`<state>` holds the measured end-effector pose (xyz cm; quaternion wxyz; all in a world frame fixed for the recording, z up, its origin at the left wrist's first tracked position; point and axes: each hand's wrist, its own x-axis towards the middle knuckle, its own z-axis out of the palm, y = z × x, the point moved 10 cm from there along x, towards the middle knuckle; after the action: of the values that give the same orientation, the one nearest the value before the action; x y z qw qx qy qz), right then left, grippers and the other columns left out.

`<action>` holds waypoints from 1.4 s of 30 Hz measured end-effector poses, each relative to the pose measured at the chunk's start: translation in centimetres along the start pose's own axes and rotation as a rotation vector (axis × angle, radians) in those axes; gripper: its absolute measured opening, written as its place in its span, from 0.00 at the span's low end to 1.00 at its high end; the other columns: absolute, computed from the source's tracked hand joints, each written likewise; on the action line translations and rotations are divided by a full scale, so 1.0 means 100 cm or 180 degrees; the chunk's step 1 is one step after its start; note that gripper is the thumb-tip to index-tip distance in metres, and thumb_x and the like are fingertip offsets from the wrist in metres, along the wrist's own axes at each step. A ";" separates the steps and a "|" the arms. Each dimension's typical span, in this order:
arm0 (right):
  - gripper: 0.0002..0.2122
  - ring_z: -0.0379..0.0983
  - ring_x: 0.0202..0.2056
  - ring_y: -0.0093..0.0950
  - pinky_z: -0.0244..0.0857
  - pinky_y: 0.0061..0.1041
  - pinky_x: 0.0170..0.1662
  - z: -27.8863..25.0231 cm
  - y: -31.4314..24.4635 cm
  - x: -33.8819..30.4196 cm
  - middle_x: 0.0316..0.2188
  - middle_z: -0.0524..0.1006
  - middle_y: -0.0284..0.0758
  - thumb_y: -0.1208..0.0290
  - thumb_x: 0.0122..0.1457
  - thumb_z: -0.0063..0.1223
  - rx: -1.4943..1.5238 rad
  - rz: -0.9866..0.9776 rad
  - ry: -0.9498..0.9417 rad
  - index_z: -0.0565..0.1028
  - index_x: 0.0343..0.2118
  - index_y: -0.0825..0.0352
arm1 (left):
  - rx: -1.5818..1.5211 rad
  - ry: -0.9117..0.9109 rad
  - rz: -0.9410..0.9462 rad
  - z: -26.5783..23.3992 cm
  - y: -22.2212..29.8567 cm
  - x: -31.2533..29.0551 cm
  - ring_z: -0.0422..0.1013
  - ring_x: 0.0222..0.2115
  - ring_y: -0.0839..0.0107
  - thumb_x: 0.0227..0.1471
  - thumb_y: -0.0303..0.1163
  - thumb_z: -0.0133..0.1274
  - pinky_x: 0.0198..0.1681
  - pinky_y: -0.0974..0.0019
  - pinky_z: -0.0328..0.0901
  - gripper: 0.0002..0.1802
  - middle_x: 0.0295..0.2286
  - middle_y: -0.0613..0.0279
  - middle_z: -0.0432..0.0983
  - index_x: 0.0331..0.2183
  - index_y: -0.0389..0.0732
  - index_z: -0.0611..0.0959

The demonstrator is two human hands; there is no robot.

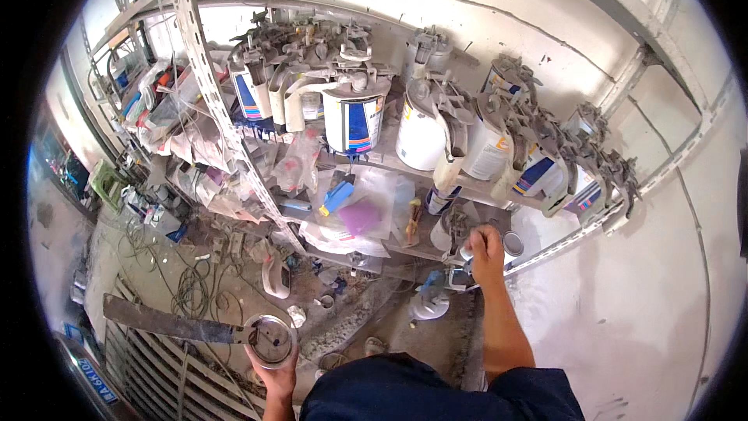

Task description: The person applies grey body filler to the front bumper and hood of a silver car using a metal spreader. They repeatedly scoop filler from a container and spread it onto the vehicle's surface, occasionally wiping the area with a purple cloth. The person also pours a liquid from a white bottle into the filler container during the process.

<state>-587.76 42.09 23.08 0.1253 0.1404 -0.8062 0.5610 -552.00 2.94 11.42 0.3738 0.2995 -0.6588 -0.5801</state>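
My left hand point(276, 374) holds a round metal can point(271, 341) from below, with its open mouth facing up. Dark residue shows inside. A long, flat, dirty blade point(167, 320), like a spatula, reaches leftward from the can's rim. My right hand point(487, 253) is stretched out to the lower shelf, fingers closed. It is next to a grimy can with a lever lid point(450, 230) and a small round tin point(512, 244). What its fingers grip is hidden.
A metal rack's slotted post point(214, 101) rises at the left. Several paint cans with lever lids, among them a white and blue can point(355, 121), crowd the upper shelf. Below lie a purple sheet point(360, 218) and a white jug point(276, 277). Coiled cables point(195, 288) and a floor grate point(167, 370) are at the left.
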 end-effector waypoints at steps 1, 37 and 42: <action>0.09 0.70 0.30 0.22 0.64 0.22 0.35 0.002 -0.033 0.009 0.27 0.73 0.31 0.68 0.62 0.51 -0.0012 -0.0390 0.0038 0.70 0.34 0.69 | -0.0054 -0.0030 0.0091 0.000 0.003 0.003 0.63 0.53 0.63 0.35 0.19 0.68 0.55 0.62 0.60 0.54 0.53 0.49 0.62 0.59 0.30 0.53; 0.22 0.70 0.37 0.28 0.65 0.27 0.42 -0.146 -0.106 0.071 0.35 0.74 0.38 0.59 0.57 0.58 -0.0296 -0.0431 0.2180 0.70 0.44 0.75 | 0.0439 -0.0272 -0.0028 -0.053 -0.009 -0.003 0.61 0.55 0.59 0.36 0.21 0.68 0.58 0.58 0.56 0.53 0.55 0.44 0.60 0.59 0.27 0.55; 0.14 0.67 0.22 0.19 0.60 0.20 0.26 -0.144 -0.092 0.077 0.23 0.73 0.30 0.60 0.61 0.55 0.0229 -0.0577 0.1756 0.71 0.35 0.67 | 0.0211 -0.0340 -0.0092 -0.036 -0.006 -0.001 0.61 0.55 0.58 0.36 0.22 0.69 0.58 0.58 0.56 0.52 0.55 0.45 0.60 0.58 0.27 0.57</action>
<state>-590.92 51.89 38.70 0.3843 0.0585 -0.7054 0.5927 -548.96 1.04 10.94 0.3194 0.2899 -0.6924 -0.5784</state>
